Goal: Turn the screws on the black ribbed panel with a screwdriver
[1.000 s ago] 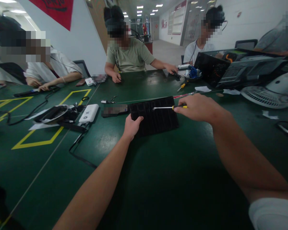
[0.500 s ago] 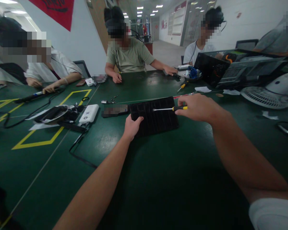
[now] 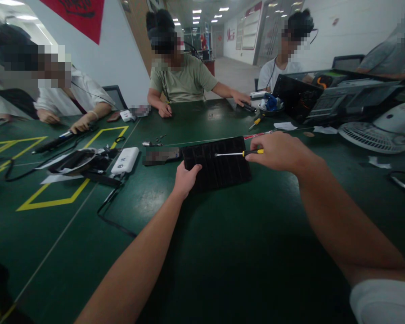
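1. Head view, hands: left hand [image 3: 186, 179] closed around the left edge of a black panel [image 3: 222, 173], thumb flat on its face. Right hand [image 3: 276, 150] curled snugly about the handle of a screwdriver [image 3: 231, 154].
2. Head view, panel: dark, roughly rectangular, ridged with shallow raised bands; lies in front of the person at mid-table. Whether it rests on the surface or is lifted, cannot tell.
3. Head view, screwdriver: slim shiny metal shaft, yellow-and-black handle; shaft runs level across the panel, tip over its face. Contact at tip too small to tell.
4. Head view, table [image 3: 222, 243]: smooth deep green, softly reflective. Left of the panel, a dark flat slab [image 3: 162, 156], partly blurred, and a small metal cylinder [image 3: 150, 144]. Farther left, a white rounded box [image 3: 125, 160].
5. Head view, right side: white slatted fan [image 3: 374, 135], near a boxy dark metal case [image 3: 344, 101].
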Demonstrator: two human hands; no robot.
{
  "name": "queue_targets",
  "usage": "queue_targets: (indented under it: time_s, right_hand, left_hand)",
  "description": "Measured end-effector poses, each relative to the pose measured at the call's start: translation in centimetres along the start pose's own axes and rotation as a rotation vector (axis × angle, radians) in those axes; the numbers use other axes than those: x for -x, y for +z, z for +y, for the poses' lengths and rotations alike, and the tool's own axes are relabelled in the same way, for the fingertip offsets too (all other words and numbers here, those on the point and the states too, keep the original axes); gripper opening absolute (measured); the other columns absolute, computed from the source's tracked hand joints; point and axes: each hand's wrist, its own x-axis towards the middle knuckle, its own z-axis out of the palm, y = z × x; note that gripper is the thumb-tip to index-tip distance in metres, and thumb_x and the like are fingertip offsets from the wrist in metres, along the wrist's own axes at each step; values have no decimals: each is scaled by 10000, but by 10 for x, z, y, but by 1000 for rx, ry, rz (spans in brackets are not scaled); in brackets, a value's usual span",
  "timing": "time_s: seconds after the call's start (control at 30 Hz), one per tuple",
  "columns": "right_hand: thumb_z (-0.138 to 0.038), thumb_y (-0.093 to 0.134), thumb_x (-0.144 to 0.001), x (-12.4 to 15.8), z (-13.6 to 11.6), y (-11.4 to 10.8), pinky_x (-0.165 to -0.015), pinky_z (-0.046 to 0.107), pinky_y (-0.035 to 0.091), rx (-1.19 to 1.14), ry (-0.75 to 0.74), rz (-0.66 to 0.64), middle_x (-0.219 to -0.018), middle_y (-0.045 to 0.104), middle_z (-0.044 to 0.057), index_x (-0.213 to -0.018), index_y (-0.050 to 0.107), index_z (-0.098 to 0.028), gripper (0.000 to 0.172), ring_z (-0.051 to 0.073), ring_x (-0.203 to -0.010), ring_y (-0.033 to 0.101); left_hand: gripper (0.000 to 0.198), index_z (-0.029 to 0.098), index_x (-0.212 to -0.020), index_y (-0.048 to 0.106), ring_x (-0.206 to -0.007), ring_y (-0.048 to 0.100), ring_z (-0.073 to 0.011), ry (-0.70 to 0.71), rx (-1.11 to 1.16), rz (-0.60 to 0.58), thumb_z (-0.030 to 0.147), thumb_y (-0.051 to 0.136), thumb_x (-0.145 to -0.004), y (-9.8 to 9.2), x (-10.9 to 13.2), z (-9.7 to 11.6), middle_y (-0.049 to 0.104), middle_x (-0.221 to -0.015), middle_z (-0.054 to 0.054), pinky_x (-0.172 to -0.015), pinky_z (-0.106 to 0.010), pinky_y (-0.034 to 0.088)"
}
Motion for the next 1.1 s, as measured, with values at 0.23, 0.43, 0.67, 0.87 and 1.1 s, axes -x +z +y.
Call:
queue_targets:
  time_s: [0.23, 0.43, 0.67, 0.87, 1.1]
  right_hand:
    - [-579, 589, -976, 0, 0, 0, -765, 454, 495, 13, -9, -1, -1093, 814, 140, -1099, 853, -266, 427, 366, -1002, 726]
    - [-636, 468, -1021, 0, -1, -2, -771, 480, 510, 15, 5, -63, -1140, 815, 157, -1083, 862, -267, 542, 391, -1051, 726]
    - [-636, 506, -1003, -1, -2, -1, -741, 443, 479, -7, -4, -78, -1067, 807, 150, -1057, 815, -239, 507, 359, -980, 725]
    - [-488, 653, -921, 1, 1, -1, -683, 395, 438, -17, -13, -39, -1034, 802, 121, -1049, 747, -257, 281, 329, -943, 722]
    - [-515, 618, -931, 0, 2, -1, -719, 411, 453, -39, -34, -37, -1025, 797, 110, -1032, 767, -262, 310, 326, -947, 713]
  left_hand:
    - [303, 185, -999, 757, -978, 766, -289, -1, 1, 6, 288, 813, -720, 1, 0, -1, 806, -1004, -82, -979, -468, 623]
    - [291, 193, -1003, 758, -1005, 777, -305, 5, 12, -1, 277, 812, -729, 0, 1, 0, 815, -1024, -90, -993, -493, 630]
    - [309, 187, -998, 749, -995, 768, -297, 0, -3, 0, 298, 809, -717, 0, 2, 2, 806, -1013, -86, -992, -476, 617]
    - [306, 188, -1006, 750, -995, 767, -291, -2, 7, -3, 297, 806, -726, 1, 4, 4, 807, -1021, -87, -980, -463, 621]
    - [306, 180, -1012, 761, -1000, 770, -300, 10, -15, 2, 299, 809, -734, 0, 2, 2, 816, -1039, -98, -1015, -500, 615]
